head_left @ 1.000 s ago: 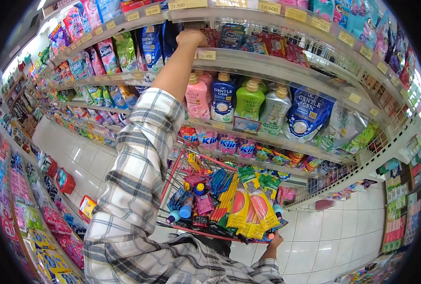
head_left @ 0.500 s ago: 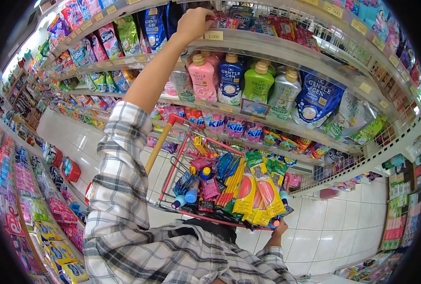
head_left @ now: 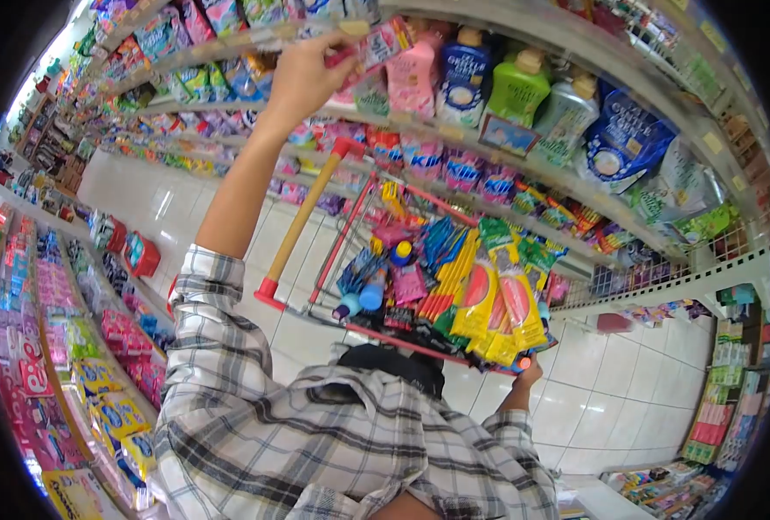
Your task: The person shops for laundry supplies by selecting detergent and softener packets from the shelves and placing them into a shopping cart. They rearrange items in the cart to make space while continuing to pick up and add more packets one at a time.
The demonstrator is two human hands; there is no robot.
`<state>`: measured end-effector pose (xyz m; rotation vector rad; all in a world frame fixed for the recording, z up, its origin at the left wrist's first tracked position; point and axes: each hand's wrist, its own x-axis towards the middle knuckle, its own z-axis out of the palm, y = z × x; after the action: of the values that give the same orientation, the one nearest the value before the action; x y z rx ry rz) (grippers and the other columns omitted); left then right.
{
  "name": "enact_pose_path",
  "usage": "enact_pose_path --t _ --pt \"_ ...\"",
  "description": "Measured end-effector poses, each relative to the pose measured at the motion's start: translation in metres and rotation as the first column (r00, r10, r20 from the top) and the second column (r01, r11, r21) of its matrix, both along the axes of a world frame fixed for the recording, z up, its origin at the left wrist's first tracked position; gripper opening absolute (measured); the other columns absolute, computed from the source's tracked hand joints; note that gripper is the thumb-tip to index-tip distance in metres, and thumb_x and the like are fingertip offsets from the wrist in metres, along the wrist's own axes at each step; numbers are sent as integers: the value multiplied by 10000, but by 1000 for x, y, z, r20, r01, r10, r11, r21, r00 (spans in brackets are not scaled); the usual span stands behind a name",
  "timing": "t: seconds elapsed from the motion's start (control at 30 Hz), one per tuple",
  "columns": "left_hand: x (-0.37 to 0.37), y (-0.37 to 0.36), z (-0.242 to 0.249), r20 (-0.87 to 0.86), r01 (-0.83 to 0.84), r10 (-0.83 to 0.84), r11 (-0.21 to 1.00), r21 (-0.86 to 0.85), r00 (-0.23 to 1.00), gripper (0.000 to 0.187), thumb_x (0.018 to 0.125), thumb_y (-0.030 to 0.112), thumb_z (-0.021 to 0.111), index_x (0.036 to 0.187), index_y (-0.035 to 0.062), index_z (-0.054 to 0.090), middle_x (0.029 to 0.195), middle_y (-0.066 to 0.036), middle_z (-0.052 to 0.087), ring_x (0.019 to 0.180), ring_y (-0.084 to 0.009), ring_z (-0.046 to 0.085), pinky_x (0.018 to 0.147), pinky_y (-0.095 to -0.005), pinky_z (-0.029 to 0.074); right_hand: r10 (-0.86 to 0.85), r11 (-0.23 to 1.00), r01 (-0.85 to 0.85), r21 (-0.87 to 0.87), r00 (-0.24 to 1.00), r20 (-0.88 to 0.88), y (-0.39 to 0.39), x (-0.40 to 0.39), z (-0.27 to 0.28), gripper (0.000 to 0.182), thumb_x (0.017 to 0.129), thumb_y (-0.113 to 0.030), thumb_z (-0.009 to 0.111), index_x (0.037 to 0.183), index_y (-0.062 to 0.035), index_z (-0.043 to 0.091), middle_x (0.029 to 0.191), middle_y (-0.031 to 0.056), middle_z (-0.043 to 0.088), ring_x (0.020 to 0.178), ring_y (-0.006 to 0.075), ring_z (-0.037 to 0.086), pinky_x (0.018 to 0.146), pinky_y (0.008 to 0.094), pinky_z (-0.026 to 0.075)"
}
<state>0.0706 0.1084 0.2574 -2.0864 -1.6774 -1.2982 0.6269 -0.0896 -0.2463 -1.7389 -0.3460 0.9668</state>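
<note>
My left hand [head_left: 303,80] is raised in front of the shelves, its fingers closed on a pink sachet [head_left: 387,43] with printed lettering. Behind it stand a pink bottle [head_left: 413,80] and a blue bottle [head_left: 465,78] of Gentle Gen detergent. Low on the right, my right hand [head_left: 530,375] is closed at the near right corner of the red-rimmed shopping cart [head_left: 394,336]; its fingers are partly hidden. Piled in the cart are yellow packets [head_left: 476,299], a blue-capped bottle [head_left: 372,293], pink packets [head_left: 409,282] and other goods.
The cart's wooden handle [head_left: 303,227] with red ends points left. Tiled floor [head_left: 610,390] shows around the cart. Shelves of packets [head_left: 121,347] line the left side, and red baskets [head_left: 141,254] stand by them. A white mesh rack end [head_left: 662,282] juts out at right.
My left hand has come down and left from the upper shelf, now with the pink sachet in it. The view has shifted, while my right hand stays at the cart's corner.
</note>
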Motion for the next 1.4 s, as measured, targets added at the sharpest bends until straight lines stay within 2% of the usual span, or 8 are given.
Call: enact_pose_path --t 0.07,0.13,0.33,0.73,1.07,1.23,1.3,1.4 --pt "-13 -20 -42 -124 -8 -3 996 -93 992 181 778 178 680 917 63 667 759 -118 676 678 -265 666 625 -352 508 -9 999 10 33 999 -44 0 -3 5 308 836 -215 636 801 90 649 765 92 637 655 173 593 588 321 484" --pt "-16 -47 -87 15 7 -1 915 -403 1000 174 766 165 681 904 60 663 785 -124 677 706 -268 666 643 -362 510 -27 999 29 28 997 -68 4 -5 8 293 840 -201 630 814 91 647 775 94 639 654 172 595 582 315 484" --pt "4 -114 -214 -20 -67 71 777 -626 997 166 747 185 686 834 50 645 758 -147 659 745 -335 649 650 -443 510 -32 999 33 6 995 -94 0 -8 14 299 858 -191 624 878 107 636 821 112 650 661 185 614 578 316 500" --pt "27 -141 -313 -394 -368 133 698 -614 909 107 795 145 591 778 48 634 711 -198 636 693 -375 649 600 -475 523 -27 1000 27 3 996 -84 3 -4 5 324 856 -205 629 922 112 640 840 116 658 680 189 622 599 315 510" --pt "43 -148 -296 -443 -415 105 585 -697 890 150 784 148 601 805 16 669 820 -215 661 773 -369 666 662 -452 547 -9 999 12 40 997 -73 1 -4 8 289 822 -185 638 841 102 654 799 94 642 678 172 600 603 319 495" --pt "56 -113 -189 -298 -382 240 617 -688 924 377 752 382 713 879 29 678 821 -198 664 818 -362 657 694 -439 527 -4 999 8 46 997 -83 1 -2 2 340 843 -233 669 848 106 648 802 94 644 678 164 589 606 315 487" --pt "58 -79 -131 -126 -239 204 870 -431 971 382 766 374 706 907 21 666 858 -184 667 798 -354 655 680 -428 516 14 999 -11 31 995 -97 1 -1 0 347 862 -243 659 855 104 652 802 90 644 677 160 586 607 308 485" --pt "66 -8 -39 -53 -81 85 994 70 995 315 804 338 666 921 47 642 853 -151 649 824 -350 613 721 -424 487 9 999 -4 52 995 -99 1 -4 6 366 864 -266 660 840 100 653 782 85 640 660 158 579 595 306 480"
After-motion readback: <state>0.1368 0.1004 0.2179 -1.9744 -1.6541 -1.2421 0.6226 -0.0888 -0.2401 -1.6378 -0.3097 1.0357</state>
